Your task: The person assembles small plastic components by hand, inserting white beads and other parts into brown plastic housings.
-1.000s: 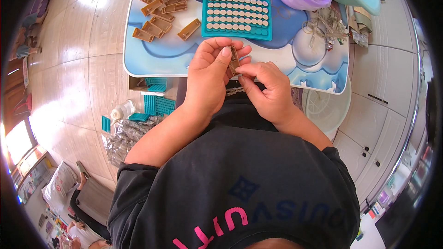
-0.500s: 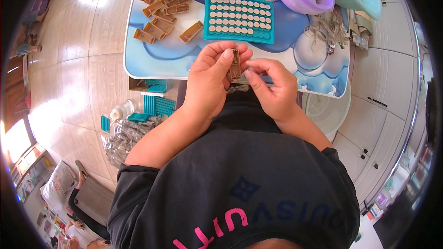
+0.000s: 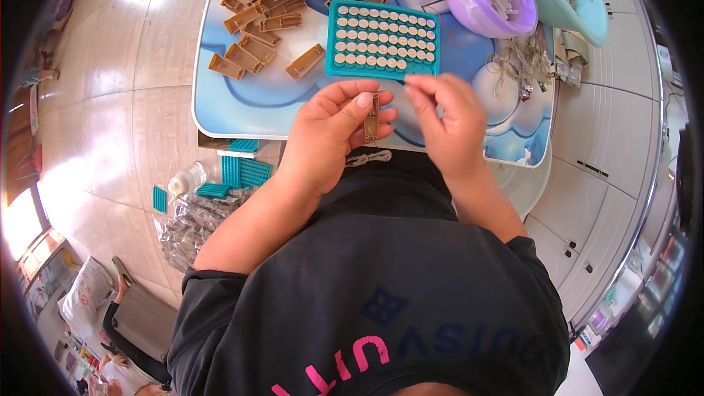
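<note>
Left hand has a brown open-topped case; right hand is up beside the teal tray.
Left thumb presses the case against half-spread fingers, its length pointing away from us, just below the tray near the edge of the table. Right thumb and index are bent, tips close, blurred; we can't tell if they pinch anything. Tray has rows of white discs, nearest row part-filled. Loose brown cases sit far left, purple bowl far right. On the black T-shirt we see pink lettering, dark lettering and a dark emblem.
</note>
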`<state>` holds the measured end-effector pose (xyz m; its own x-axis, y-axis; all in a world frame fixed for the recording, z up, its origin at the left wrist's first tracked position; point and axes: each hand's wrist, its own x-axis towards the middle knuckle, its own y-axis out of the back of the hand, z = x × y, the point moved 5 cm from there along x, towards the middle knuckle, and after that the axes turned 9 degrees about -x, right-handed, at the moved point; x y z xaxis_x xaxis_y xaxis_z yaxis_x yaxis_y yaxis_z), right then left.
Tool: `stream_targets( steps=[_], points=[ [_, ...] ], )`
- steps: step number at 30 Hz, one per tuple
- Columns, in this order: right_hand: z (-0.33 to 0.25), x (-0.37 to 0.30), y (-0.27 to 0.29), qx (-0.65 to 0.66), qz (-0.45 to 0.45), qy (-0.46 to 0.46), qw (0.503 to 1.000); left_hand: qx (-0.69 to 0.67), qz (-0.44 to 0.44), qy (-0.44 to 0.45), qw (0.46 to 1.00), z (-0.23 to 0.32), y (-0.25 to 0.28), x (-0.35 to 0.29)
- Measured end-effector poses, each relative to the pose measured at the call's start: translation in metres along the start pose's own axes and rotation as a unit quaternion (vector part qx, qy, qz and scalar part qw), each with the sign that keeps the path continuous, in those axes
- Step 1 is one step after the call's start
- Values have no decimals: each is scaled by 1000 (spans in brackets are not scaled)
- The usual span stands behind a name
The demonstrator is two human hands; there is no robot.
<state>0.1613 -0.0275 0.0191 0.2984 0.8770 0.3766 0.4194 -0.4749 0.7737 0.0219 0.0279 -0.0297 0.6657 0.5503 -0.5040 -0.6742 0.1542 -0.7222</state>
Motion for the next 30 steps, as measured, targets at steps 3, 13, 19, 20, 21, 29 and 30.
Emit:
stream_targets(
  steps=[3, 13, 19, 20, 21, 29, 30],
  points=[
    [8, 17, -6, -41, 49, 38, 997, -9, 3, 3, 1000, 2, 3, 2],
    [-8, 17, -7, 62, 28, 34, 997, -42, 2, 3, 999, 3, 6, 7],
    [-22, 13, -14, 27, 7, 113, 993, -50, 20, -13, 998, 1, 4, 7],
    [-23, 12, -14, 9, 4, 130, 991, -48, 24, -13, 998, 1, 4, 7],
    [-24, 12, -14, 9, 3, 130, 991, -49, 24, -13, 998, 1, 4, 6],
    [1, 26, -13, -44, 54, 96, 993, -30, 37, -4, 999, 2, 3, 6],
    [3, 27, -15, -44, 53, 96, 993, -31, 38, -4, 999, 3, 3, 6]
  ],
)
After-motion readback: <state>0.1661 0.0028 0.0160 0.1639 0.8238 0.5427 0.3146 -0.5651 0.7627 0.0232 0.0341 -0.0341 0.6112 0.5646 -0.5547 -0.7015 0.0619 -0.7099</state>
